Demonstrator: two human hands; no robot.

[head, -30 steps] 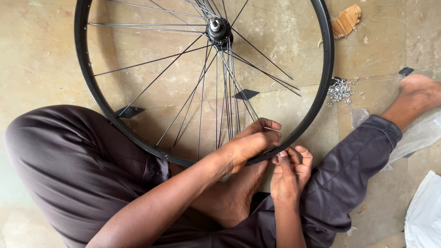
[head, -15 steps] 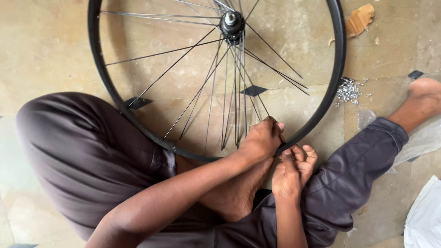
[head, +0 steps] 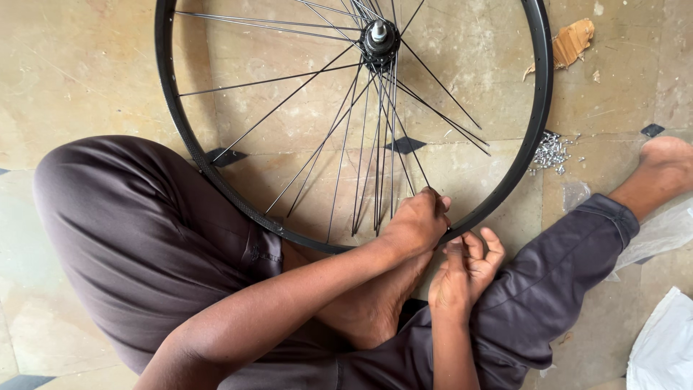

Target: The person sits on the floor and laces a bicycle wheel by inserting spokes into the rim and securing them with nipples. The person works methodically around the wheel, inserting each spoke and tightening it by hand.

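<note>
1. A bare black bicycle rim [head: 216, 177] lies flat on the tiled floor [head: 86, 65], its near arc resting against the seated person's crossed legs. The hub [head: 379, 36] sits near the far edge of the view.

2. Left hand [head: 417, 222]: lies over the near arc of the rim, inside it. Its fingers are curled together and pinch the outer end of one thin spoke [head: 404, 137] just where it meets the rim. The fingertips themselves are hidden under the knuckles.

3. Right hand [head: 465, 271]: outside the rim, just beside the left hand and touching the rim's outer face. Fingers bent, thumb and forefinger pressed together. I cannot tell whether a small part sits between them.

4. Progress, as a judgement: many spokes run from the hub. Several on the left and right sides reach the rim. A bundle in the middle hangs toward the near arc with loose ends short of it. The far and right arcs show wide gaps. Lacing looks partly done, with much left.

5. Near the rim's right edge, on the floor: a heap of small silver nipples [head: 552, 152]. Beyond it, a torn scrap of cardboard [head: 574, 40]. A white plastic bag [head: 664, 347] lies at the floor's near right corner.
</note>
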